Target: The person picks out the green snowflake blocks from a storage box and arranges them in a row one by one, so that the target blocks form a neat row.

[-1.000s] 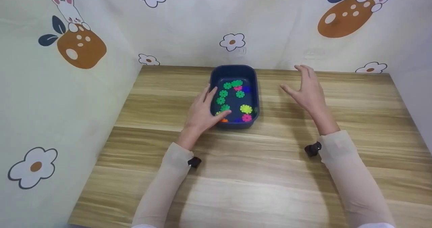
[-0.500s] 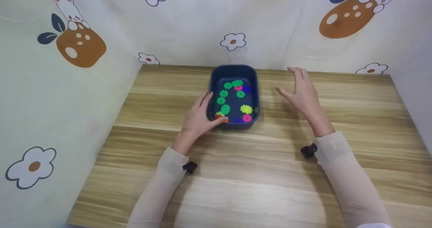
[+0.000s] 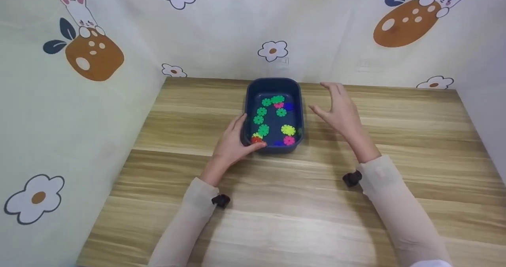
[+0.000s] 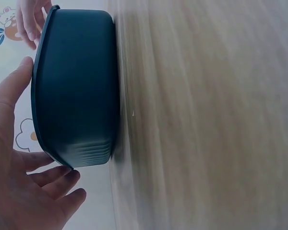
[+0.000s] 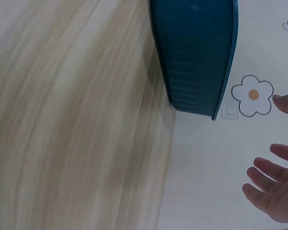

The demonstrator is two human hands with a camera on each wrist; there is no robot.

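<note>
Table: a wood-grain top ran right up to the back wall.
Tub: and there it was, a dark blue tub, flat on the table near its back edge.
Discs: notched green discs trailed down its left side; a yellow disc and a pink disc sat toward the near right corner, a red disc at the near left.
Left hand: the left hand had that near left corner, thumb over the near rim, fingers along the side, grasping it!
Right hand: the right hand held nothing, thumb and fingers spread, just off the tub's right side.
Sleeves: pale sleeves, a small black camera at each wrist.
Wall: flowers, rabbits and oranges all over the cloth.
</note>
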